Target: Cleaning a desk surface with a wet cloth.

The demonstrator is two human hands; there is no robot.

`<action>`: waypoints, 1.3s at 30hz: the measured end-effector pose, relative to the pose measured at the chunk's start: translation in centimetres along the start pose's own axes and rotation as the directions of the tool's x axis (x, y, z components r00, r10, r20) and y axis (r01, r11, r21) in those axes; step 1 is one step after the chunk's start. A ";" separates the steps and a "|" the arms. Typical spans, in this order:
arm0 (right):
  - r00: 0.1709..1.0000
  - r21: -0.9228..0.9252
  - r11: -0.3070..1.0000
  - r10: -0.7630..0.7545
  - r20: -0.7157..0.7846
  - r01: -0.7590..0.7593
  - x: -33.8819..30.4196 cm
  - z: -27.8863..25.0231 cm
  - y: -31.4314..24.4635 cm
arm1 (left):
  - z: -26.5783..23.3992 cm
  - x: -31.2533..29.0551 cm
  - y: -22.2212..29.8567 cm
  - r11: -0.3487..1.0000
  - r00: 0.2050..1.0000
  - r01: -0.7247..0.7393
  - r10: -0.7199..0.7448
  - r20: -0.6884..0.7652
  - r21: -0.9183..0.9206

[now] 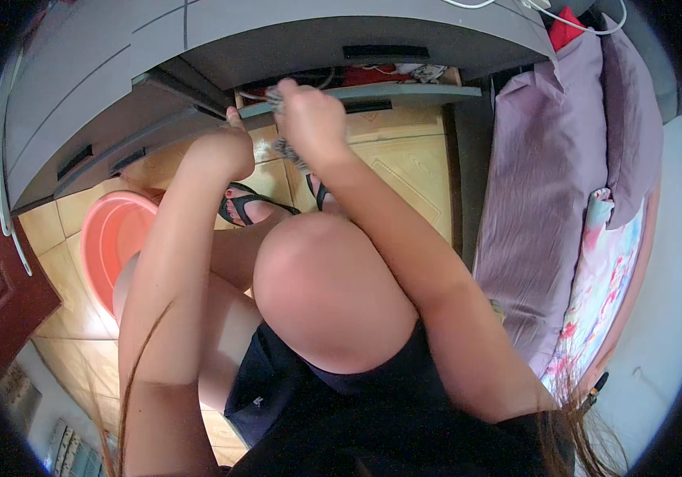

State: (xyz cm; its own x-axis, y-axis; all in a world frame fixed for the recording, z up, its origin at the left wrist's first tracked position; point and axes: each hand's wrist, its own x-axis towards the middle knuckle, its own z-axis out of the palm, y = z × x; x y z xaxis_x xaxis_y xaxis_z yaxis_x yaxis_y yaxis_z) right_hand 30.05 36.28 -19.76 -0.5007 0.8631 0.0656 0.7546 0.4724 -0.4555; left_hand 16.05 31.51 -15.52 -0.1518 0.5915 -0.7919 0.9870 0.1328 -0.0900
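Note:
A shallow grey drawer (436, 93) stands pulled out from the low cabinet in front of me. At its left end is my left hand (231, 147), the thumb laid along the edge and the other fingers curled out of sight behind the hand. My right hand (314, 123) is closed around a crumpled grey cloth (287, 153), over the drawer's front edge left of its middle. Part of the cloth hangs below the fist. Inside the drawer, reddish things and a crumpled pale bundle (428, 73) show at the right.
A pink plastic basin (102, 246) stands on the tiled floor to my left, partly behind my arm. My sandalled feet (257, 208) are just below the drawer. On the right is a bed with a mauve cover (540, 175). White cables (571, 22) lie on the cabinet top.

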 end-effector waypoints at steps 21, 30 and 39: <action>0.851 -0.218 0.838 0.428 -0.305 -0.500 -2.9 -10.7 24.5 | -0.1 -0.6 0.3 1.000 0.995 0.002 -0.005 -0.098 -0.031; 0.788 -0.103 0.826 0.480 -0.386 -0.554 -1.7 -11.3 26.0 | -0.9 -1.4 0.2 0.996 0.997 0.004 -0.011 -0.076 -0.086; 0.922 -0.120 0.936 0.294 -0.250 -0.331 -1.7 -5.1 12.6 | -0.5 -0.5 -0.4 0.996 0.997 -0.006 0.000 -0.077 -0.087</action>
State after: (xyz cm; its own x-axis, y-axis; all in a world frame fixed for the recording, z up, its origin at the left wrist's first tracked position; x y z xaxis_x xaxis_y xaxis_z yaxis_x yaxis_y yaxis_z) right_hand 42.59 41.74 -21.07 -0.1336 0.9798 0.1485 0.9229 0.1776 -0.3418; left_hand 15.69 31.51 -14.79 -0.1558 0.6509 -0.7430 0.9797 0.1980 -0.0320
